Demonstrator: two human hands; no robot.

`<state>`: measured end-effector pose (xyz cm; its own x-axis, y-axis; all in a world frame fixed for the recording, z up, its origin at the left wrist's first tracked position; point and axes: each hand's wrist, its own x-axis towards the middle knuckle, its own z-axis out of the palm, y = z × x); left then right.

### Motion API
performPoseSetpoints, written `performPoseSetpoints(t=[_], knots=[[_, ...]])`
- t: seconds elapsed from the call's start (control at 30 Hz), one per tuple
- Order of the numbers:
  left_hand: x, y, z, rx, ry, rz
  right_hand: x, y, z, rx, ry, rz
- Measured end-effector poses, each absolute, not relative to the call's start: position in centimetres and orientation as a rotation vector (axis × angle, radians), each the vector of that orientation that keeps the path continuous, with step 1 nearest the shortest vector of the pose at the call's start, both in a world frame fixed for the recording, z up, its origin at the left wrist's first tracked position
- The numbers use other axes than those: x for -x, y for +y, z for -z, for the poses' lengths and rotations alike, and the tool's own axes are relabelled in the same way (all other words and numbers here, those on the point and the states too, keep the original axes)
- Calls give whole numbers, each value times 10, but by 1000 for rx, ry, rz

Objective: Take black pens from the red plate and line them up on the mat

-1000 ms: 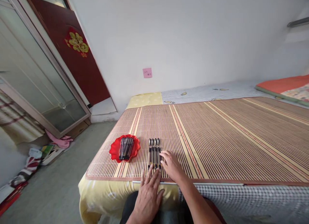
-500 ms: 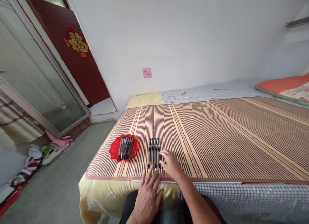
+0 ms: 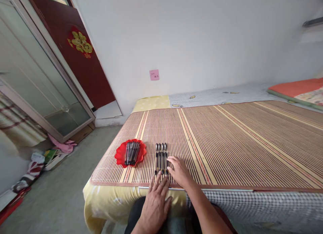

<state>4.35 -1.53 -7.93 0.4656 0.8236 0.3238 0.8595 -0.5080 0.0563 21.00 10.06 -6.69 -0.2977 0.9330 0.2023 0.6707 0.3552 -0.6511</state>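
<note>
Several black pens [image 3: 161, 159] lie side by side in a row on the striped mat [image 3: 227, 150], caps pointing toward the wall. My left hand [image 3: 156, 200] rests flat at the mat's front edge, its fingertips at the near ends of the pens. Just right of the row is my right hand [image 3: 178, 170], fingers loosely spread and slightly bent, the tips at the side of the rightmost pen. To the left, a red scalloped dish [image 3: 119, 156] holds a bunch of similar pens [image 3: 132, 153]. Neither hand grips anything.
The mat covers a bed with a yellow and checked sheet [image 3: 151, 103]. A folded orange quilt [image 3: 297, 87] lies at the far right. A pink note [image 3: 154, 75] is stuck on the white wall. Left of the bed are floor, cloths and a glass-panelled door [image 3: 37, 59].
The view has shifted very slightly. Both hands and the pens stay in practically the same places.
</note>
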Motion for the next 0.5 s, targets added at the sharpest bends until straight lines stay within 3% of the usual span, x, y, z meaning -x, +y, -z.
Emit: performPoseSetpoints(t=[0.5], knots=[[-42,-16,81,2578,-1489,562,-214,104,74,1297,-1988,-645]])
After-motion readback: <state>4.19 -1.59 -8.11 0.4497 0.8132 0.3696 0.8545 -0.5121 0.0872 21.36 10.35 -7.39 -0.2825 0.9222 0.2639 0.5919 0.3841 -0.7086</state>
